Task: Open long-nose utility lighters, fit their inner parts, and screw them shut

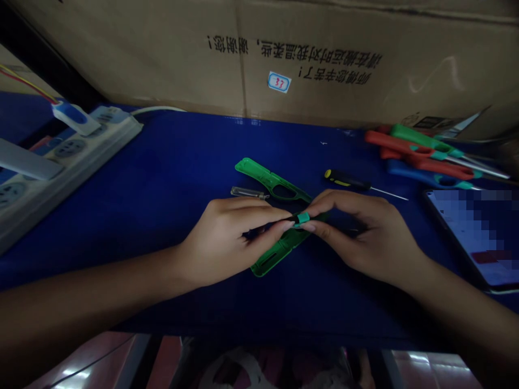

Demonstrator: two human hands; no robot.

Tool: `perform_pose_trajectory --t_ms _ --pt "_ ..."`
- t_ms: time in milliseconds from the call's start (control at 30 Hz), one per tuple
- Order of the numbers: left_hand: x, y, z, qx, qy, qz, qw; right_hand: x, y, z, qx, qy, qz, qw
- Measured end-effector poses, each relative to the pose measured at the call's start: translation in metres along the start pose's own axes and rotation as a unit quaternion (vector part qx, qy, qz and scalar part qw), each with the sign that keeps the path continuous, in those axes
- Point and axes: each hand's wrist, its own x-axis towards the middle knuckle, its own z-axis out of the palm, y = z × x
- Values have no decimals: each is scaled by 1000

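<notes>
My left hand [227, 237] is closed, pinching the black end of a small black-and-teal part [302, 218] between thumb and forefinger. From the other side, the thumb and forefinger of my right hand [365, 232] grip its teal end. Beneath the hands lies one green lighter casing half [273, 256], partly covered by them. Behind it is another green casing half [259, 173] with an oval trigger opening, its far end hidden by my right hand. A small clear tube-like piece [247, 192] with a metal tip rests just beyond my left hand.
A black-and-yellow screwdriver [348, 179] lies beyond my right hand. Several red, green and blue long-nosed lighters [425, 156] are piled at the back right, near a phone [474, 237]. At left stands a power strip [117, 127]; a cardboard box [162, 59] backs the blue table [182, 156].
</notes>
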Motion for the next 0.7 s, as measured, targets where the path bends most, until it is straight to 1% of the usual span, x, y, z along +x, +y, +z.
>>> perform_pose_trajectory --t_ms 133,233,333,533,600,700 --pt "0 1 1 -20 2 -25 999 0 1 0 1 -19 30 999" --pt "-1 0 2 -37 6 -34 999 -1 1 0 3 -13 44 999" --pt "-2 -3 3 -54 1 -29 998 -1 -1 0 24 -2 52 998" --pt "1 -8 2 -74 -35 -8 997 -1 -5 -3 77 -24 91 993" --pt "2 -9 2 -74 -34 -9 997 -1 -5 -3 93 -16 105 990" --pt "2 -10 3 -84 -24 -3 996 -3 -5 -2 113 0 100 988"
